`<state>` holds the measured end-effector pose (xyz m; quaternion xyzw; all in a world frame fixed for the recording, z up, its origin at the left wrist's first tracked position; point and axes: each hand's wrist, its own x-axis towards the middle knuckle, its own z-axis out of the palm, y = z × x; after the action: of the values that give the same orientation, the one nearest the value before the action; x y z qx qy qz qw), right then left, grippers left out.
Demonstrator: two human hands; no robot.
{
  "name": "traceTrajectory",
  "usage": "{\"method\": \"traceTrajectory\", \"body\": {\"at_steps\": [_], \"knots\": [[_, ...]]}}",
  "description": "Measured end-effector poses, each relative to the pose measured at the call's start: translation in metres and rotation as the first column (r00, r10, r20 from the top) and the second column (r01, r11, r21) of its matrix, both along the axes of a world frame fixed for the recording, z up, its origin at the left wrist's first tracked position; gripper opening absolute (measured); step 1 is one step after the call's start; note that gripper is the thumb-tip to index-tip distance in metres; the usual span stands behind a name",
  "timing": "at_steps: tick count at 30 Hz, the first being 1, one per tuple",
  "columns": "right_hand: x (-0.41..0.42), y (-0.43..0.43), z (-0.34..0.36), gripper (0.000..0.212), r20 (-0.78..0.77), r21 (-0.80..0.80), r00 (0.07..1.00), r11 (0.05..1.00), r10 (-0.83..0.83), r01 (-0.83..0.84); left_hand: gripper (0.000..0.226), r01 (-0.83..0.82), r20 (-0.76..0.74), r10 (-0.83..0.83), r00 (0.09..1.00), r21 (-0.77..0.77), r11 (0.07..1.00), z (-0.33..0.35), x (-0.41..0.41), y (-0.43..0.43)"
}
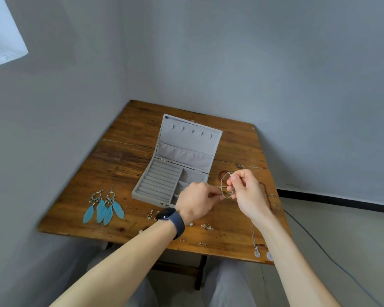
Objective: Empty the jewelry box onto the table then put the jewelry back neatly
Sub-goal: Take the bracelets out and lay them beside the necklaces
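My left hand and right hand both pinch a thin chain bracelet, held above the counter just right of the open jewelry box. My left hand hides the box's front right compartments. A red bead string shows partly behind the chain, possibly a bracelet. My wrist covers some small earrings; the feather earrings lie to the left.

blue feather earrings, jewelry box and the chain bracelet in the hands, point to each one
blue feather earrings (101, 209), head view, on a middle feather
jewelry box (162, 182), head view, on the ring rolls of the base
chain bracelet (226, 197), head view, on the lower bend of the loop
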<state>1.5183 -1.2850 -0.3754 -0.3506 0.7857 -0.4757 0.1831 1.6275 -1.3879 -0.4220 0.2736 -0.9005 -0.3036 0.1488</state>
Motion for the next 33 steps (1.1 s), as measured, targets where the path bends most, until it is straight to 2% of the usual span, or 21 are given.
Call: {"method": "traceTrajectory", "body": {"at_steps": [8, 12, 15, 19, 22, 25, 29, 33], "knots": [[-0.005, 0.01, -0.022, 0.013, -0.11, 0.197, 0.991, 0.975, -0.08, 0.101, 0.025, -0.002, -0.004, 0.002, 1.0, -0.069, 0.998, 0.013, 0.024, -0.013], [-0.001, 0.01, -0.035, 0.011, -0.127, 0.221, 0.983, 0.962, -0.135, 0.161, 0.022, -0.034, 0.02, 0.036, 0.999, -0.095, 0.995, 0.022, 0.034, -0.024], [0.001, 0.012, -0.038, 0.011, -0.123, 0.217, 0.97, 0.948, -0.211, 0.234, 0.021, -0.066, -0.007, 0.066, 0.998, -0.046, 0.997, 0.027, 0.04, -0.032], [0.002, 0.016, -0.043, 0.01, -0.103, 0.192, 0.965, 0.947, -0.242, 0.258, 0.016, -0.123, -0.119, 0.128, 0.985, 0.056, 0.991, 0.031, 0.043, -0.046], [0.001, 0.02, -0.043, 0.01, -0.052, 0.131, 0.968, 0.96, -0.244, 0.249, 0.015, -0.122, -0.042, 0.122, 0.992, 0.002, 0.993, 0.03, 0.043, -0.053], [0.0, 0.024, -0.044, 0.009, 0.01, 0.063, 0.97, 0.968, -0.243, 0.242, 0.017, -0.098, 0.099, 0.108, 0.989, -0.101, 0.99, 0.027, 0.042, -0.058], [0.002, 0.033, -0.045, 0.007, 0.03, -0.001, 0.967, 0.967, -0.254, 0.254, 0.018, 0.01, 0.3, 0.055, 0.952, -0.211, 0.977, 0.02, 0.038, -0.06], [0.006, 0.04, -0.047, 0.006, 0.05, -0.032, 0.973, 0.973, -0.227, 0.228, 0.021, 0.077, 0.404, 0.038, 0.914, -0.265, 0.961, 0.013, 0.03, -0.062]]}}
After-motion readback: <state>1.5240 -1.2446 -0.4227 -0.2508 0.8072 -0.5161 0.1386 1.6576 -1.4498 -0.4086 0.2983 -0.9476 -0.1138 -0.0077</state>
